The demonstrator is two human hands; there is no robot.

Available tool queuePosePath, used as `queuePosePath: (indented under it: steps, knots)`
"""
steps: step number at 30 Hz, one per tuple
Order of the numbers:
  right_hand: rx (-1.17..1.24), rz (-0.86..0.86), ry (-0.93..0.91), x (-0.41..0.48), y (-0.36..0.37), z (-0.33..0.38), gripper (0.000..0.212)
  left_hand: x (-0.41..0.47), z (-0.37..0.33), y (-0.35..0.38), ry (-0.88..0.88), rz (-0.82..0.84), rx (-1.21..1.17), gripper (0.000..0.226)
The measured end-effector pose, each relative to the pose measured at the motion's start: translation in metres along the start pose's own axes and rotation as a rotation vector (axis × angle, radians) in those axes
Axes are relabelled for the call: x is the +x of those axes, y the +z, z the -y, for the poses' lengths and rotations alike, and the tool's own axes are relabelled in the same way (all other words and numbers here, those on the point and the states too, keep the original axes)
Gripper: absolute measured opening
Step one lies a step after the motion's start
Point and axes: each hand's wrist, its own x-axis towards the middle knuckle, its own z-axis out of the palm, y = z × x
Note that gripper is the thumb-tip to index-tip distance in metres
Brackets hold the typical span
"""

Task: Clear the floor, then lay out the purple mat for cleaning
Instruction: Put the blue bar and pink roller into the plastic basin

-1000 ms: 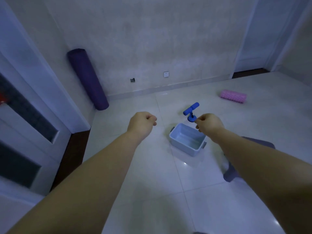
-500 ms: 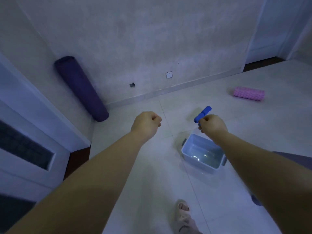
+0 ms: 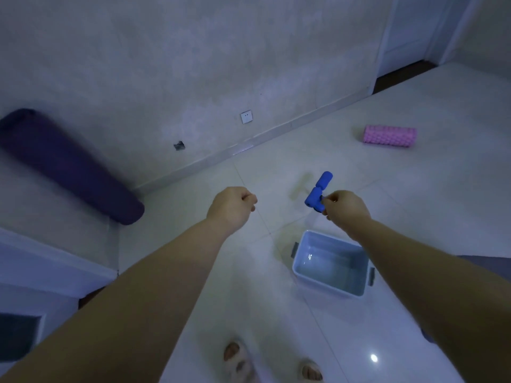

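Note:
A rolled purple mat [image 3: 69,167] leans against the wall at the left. My right hand [image 3: 345,210] grips a blue T-shaped sit-up bar [image 3: 318,194] by its stem, held in the air above the far side of a light blue plastic bin [image 3: 330,286]. My left hand [image 3: 232,207] is curled into a fist with nothing in it, out in front at the same height. A pink foam roller [image 3: 390,136] lies on the floor at the far right.
The tiled floor [image 3: 276,313] spreads around the bin. My two feet [image 3: 240,360] in sandals stand at the bottom edge. A door [image 3: 16,299] stands at the left, a doorway [image 3: 406,67] at the far right. A grey object [image 3: 486,265] lies behind my right arm.
The blue bar has come up off the floor in my right hand. I have stepped closer, so the bin now lies below my right forearm.

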Motion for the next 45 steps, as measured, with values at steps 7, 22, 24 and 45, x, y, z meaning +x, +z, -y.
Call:
queuePosePath:
  steps: [7,22,24,45]
  knots:
    - [0.089,-0.115,0.124,0.075,0.023,0.032,0.025,0.116,-0.012,-0.011,0.174,0.195,0.07,0.022]
    - [0.179,-0.37,0.435,0.196,0.075,0.108,0.027,0.364,-0.016,-0.063,0.358,0.408,0.112,0.019]
    - [0.212,-0.395,0.454,0.206,0.071,0.106,0.024,0.381,-0.024,-0.053,0.393,0.442,0.138,0.018]
    - [0.482,-0.606,0.801,0.375,-0.011,0.046,0.021,0.588,-0.215,0.108,0.765,0.762,0.619,0.021]
